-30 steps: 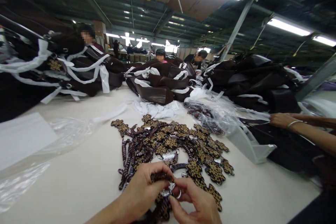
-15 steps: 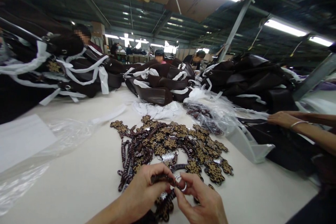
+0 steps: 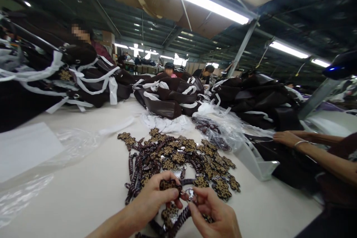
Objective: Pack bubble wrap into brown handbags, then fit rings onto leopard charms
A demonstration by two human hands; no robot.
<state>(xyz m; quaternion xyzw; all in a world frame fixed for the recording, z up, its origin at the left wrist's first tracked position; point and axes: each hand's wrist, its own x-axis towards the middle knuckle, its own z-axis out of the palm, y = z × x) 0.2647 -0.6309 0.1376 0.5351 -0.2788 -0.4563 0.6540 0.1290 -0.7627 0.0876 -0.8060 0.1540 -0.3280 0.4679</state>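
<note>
So, leopard-print charm [image 3: 167, 185] in left hand [image 3: 153, 195]

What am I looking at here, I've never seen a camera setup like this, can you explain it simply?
There's no machine: these are a person's two bare hands, seen by a camera worn on that person's head, looking forward and down.

The left hand holds a leopard-print charm. The right hand has its fingertips on a shiny metal ring beside it.

On the pale table lies a pile of similar charms mixed with dark coiled cords. Behind are clear plastic wrapping and heaped dark bags.

The hand at the right edge belongs to another person.
</note>
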